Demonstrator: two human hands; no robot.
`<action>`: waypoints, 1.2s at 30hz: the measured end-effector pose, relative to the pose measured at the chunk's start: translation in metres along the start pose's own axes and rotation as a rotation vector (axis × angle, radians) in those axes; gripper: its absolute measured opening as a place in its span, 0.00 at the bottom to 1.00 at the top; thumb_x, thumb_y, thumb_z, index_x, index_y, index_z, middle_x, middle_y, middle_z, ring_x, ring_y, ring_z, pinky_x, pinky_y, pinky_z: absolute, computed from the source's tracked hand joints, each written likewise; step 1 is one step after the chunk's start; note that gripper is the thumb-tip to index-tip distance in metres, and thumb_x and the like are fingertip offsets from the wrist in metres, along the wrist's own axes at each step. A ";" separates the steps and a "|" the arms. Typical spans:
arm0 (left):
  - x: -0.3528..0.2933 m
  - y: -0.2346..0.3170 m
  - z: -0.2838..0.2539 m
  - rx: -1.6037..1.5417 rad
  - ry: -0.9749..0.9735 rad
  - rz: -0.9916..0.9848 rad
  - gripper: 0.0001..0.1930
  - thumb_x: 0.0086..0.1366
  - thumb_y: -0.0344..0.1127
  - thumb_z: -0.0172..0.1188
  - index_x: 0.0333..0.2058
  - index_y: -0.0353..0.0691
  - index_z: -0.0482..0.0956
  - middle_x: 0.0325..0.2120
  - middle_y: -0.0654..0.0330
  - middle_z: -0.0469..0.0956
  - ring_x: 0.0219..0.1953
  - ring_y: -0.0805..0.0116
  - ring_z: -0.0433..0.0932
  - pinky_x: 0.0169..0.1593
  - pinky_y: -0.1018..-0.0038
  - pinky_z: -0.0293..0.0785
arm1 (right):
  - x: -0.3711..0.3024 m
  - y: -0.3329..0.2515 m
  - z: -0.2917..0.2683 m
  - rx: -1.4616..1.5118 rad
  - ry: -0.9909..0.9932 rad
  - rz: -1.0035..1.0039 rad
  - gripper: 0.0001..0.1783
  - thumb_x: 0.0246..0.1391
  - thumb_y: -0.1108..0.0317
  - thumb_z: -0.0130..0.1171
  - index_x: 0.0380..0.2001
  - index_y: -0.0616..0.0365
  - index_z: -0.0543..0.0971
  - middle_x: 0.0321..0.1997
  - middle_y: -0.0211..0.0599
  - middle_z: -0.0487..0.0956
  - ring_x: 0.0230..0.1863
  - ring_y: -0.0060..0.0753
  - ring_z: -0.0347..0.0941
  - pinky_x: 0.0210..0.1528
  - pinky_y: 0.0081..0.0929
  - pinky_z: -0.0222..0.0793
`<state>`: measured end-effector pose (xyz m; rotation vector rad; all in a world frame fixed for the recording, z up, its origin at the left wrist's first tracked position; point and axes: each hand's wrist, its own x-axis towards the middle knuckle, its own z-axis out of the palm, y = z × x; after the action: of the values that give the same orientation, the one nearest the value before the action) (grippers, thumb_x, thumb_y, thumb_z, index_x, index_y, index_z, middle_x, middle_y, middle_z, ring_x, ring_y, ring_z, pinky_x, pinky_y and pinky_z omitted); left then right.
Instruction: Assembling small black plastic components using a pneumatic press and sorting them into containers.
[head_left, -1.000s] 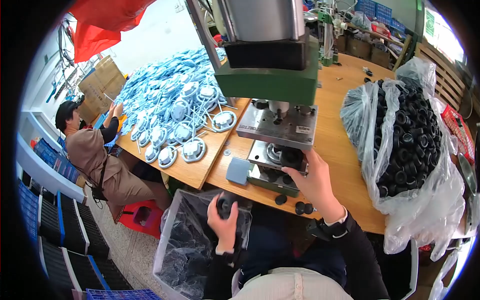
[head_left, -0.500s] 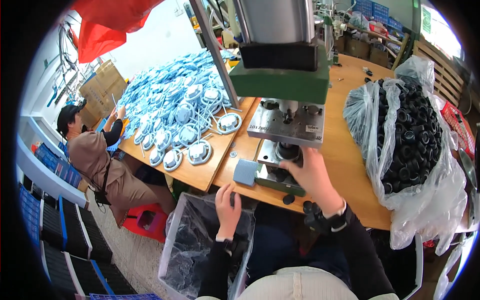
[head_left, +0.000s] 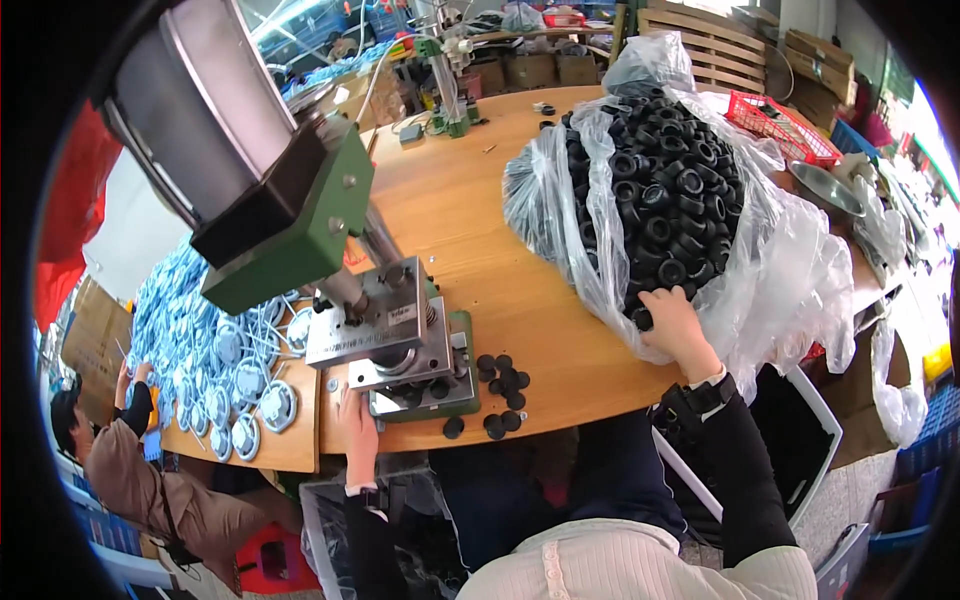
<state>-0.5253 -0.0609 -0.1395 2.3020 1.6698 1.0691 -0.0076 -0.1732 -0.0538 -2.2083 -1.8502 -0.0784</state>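
Observation:
My right hand (head_left: 678, 332) is at the near edge of a heap of black rubber caps (head_left: 655, 190) in a clear plastic bag. Its fingers and thumb curl around one black rubber cap (head_left: 642, 318). My left hand (head_left: 358, 432) lies at the front left of the bench press (head_left: 385, 325), fingers stretched toward its metal base; nothing shows in it. The grey pad beside the press is hidden by that hand. Several small black discs (head_left: 495, 425) are scattered on the table right of the press base.
Light-blue ring-shaped parts with tubes (head_left: 235, 375) are piled on the left table, where a co-worker (head_left: 165, 480) sits. A plastic-lined bin (head_left: 400, 520) stands below my left arm. A red basket (head_left: 785, 128) and a metal bowl (head_left: 828, 190) lie beyond the bag.
The view has swung right. My right hand has left the press and reached the heap of black caps. My left hand has moved from above the bin to the press's front left.

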 end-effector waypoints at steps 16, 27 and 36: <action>0.080 0.180 -0.024 -0.748 0.442 -0.162 0.11 0.51 0.28 0.65 0.33 0.30 0.77 0.30 0.62 0.79 0.31 0.76 0.74 0.37 0.74 0.71 | -0.026 -0.031 -0.031 1.289 0.305 0.280 0.09 0.57 0.72 0.55 0.41 0.61 0.72 0.34 0.27 0.73 0.32 0.17 0.69 0.36 0.16 0.65; 0.031 0.166 -0.043 -0.277 0.458 -0.106 0.17 0.49 0.37 0.69 0.36 0.38 0.77 0.29 0.54 0.79 0.33 0.56 0.78 0.39 0.69 0.71 | -0.018 -0.170 -0.032 1.585 -0.071 -0.065 0.29 0.44 0.78 0.66 0.51 0.61 0.70 0.45 0.35 0.72 0.48 0.29 0.70 0.53 0.23 0.64; -0.223 0.030 -0.052 -0.049 0.451 -0.720 0.16 0.51 0.36 0.68 0.35 0.33 0.77 0.28 0.50 0.79 0.33 0.56 0.79 0.39 0.70 0.73 | 0.022 -0.276 -0.003 1.087 0.176 -0.460 0.26 0.42 0.71 0.69 0.46 0.63 0.73 0.42 0.49 0.77 0.42 0.48 0.75 0.41 0.33 0.72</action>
<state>-0.5650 -0.2819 -0.1927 1.2645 2.3109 1.4479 -0.2716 -0.1093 -0.0012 -1.0021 -1.6481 0.5050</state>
